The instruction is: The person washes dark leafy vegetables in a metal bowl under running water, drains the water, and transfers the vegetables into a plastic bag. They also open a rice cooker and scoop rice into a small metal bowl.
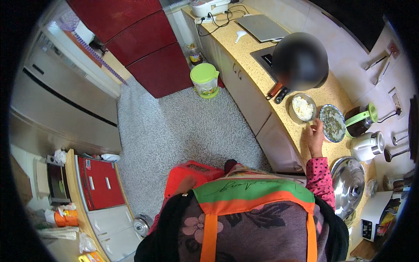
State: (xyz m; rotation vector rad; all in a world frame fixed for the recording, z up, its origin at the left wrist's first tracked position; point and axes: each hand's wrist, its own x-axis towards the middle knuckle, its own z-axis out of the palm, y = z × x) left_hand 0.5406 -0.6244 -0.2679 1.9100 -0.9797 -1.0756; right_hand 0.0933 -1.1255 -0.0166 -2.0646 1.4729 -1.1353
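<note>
My right hand (315, 136), in a pink sleeve with dark spots, is at the near left side of a blue-rimmed bowl (334, 122) on the counter. The bowl holds green pieces in a pale liquid or paste. Its fingers are curled beside the rim, and I cannot tell whether they grip it. Just beyond stands a metal bowl (302, 108) with white, crumbly food. My left hand (187, 185) hangs low over a red plastic stool or basket (196, 172). The left fingers are too dim to make out, and whether they touch the red plastic is unclear.
A dark wok (299, 62), blurred inside, covers the cooktop, with a brown handle (274, 91) and black handle over the counter edge. A green-handled jug (358, 120), white kettle (367, 146) and large steel lid (347, 186) line the right. A green-lidded bin (205, 80) stands on the floor.
</note>
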